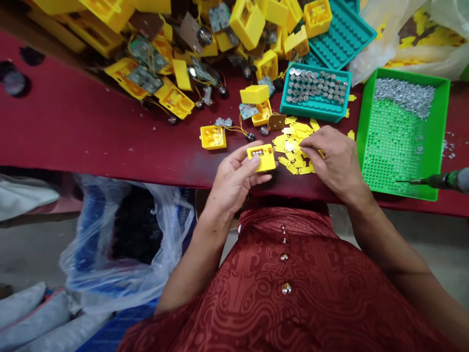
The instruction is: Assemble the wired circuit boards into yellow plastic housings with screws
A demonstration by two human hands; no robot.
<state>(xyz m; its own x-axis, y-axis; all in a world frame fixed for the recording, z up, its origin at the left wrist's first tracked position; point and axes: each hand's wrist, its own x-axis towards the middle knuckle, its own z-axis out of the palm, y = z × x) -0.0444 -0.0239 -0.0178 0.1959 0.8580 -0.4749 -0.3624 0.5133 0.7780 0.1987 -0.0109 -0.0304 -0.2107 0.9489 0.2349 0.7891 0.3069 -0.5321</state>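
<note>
My left hand (238, 173) grips a small yellow plastic case (266, 159), its thumb pressed by an open slot where silver button cells sit in a row. Over a loose pile of small yellow battery covers (293, 164), my right hand (335, 159) has thumb and fingertips pinched together; whatever lies between them is hidden. Beyond the pile stands a teal tray (315, 110) with rows of button cells (317, 88). Just past my left hand is another open yellow case (213, 138), its yellow wires leading to a small round black part (250, 137).
A green basket (441, 137) of small silver screws stands to the right, with a power screwdriver (449, 181) reaching over it. Yellow cases with wired parts (176, 98) are heaped at the back left. A plastic-lined blue crate (88, 244) is below the table's edge.
</note>
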